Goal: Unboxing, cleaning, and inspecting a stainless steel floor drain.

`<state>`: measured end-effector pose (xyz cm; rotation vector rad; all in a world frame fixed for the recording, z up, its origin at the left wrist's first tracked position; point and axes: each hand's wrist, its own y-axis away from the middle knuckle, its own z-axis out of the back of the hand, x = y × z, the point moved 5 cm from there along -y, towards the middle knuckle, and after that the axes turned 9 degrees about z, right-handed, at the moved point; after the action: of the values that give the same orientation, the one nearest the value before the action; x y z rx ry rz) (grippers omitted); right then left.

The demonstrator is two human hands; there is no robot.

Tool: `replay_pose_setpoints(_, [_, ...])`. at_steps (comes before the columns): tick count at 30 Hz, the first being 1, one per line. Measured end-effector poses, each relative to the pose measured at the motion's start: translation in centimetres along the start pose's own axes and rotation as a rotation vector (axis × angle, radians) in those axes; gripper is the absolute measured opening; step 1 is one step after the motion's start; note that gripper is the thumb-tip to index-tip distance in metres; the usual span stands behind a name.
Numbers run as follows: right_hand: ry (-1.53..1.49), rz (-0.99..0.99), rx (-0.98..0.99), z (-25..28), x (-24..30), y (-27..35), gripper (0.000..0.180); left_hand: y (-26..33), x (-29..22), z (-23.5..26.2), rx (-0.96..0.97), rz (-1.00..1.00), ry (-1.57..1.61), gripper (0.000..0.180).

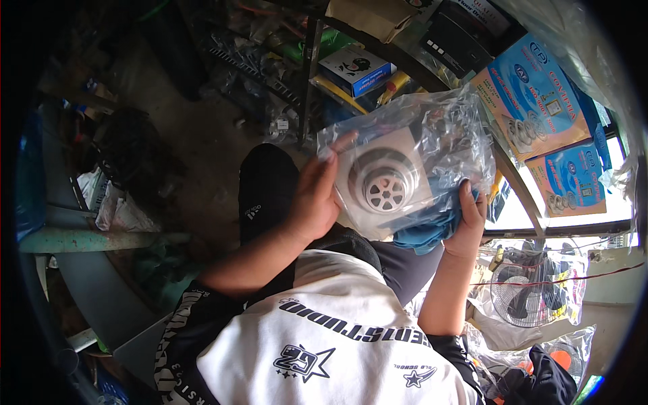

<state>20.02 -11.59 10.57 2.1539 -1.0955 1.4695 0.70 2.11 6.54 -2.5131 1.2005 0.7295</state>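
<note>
Between my hands, above my lap, is a square metal floor drain [356, 177] with a round slotted strainer at its centre. It sits inside a clear, crinkled plastic bag [449, 125]. My left hand [318, 192] is closed on the drain's left side through the bag, fingers at its upper left edge. A bunched blue cloth [425, 235] hangs under the bag's lower right part. My right hand [469, 219] grips that cloth against the bag, thumb pointing up. The fingertips of my right hand are partly hidden behind the cloth and bag.
Blue and orange printed boxes [533, 94] stand on a metal-framed shelf at the right. A smaller white and blue box [356, 69] lies farther back. Lower right, a fan guard [520, 290] shows among plastic-wrapped goods. A green pipe [101, 241] extends from the left.
</note>
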Motion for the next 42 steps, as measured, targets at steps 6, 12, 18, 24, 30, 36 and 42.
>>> replay_pose_setpoints(6, [0.012, -0.195, 0.006, 0.3, -3.5, 0.3, 0.024, -0.6, -2.9, -0.3, 0.031, -0.026, -0.137, 0.055])
replay_pose_setpoints(12, [0.0, -0.219, -0.016, -1.0, -4.0, 0.7, 0.024, -0.9, -3.8, -0.3, 0.055, 0.091, -0.085, 0.059])
replay_pose_setpoints(18, [-0.012, -0.249, 0.074, -1.0, -3.9, 1.0, 0.022, -0.4, -3.9, 0.2, -0.014, 0.093, -0.116, 0.059])
replay_pose_setpoints(24, [-0.076, -0.198, -0.025, -0.3, -3.5, 1.1, 0.021, -0.8, -3.5, -0.9, 0.129, 0.128, -0.103, 0.058])
replay_pose_setpoints(30, [-0.11, -0.159, -0.042, -1.1, -1.7, 0.5, 0.027, -0.8, 0.0, 0.2, 0.13, 0.236, 0.12, 0.058])
replay_pose_setpoints(36, [-0.161, -0.143, -0.025, -0.7, -2.2, 0.6, 0.032, 1.2, 5.2, 1.7, 0.105, 0.323, 0.339, 0.049])
replay_pose_setpoints(42, [-0.174, -0.185, -0.028, 0.7, -3.9, 0.5, 0.025, 0.2, 5.2, 1.7, -0.057, 0.241, 0.13, 0.048])
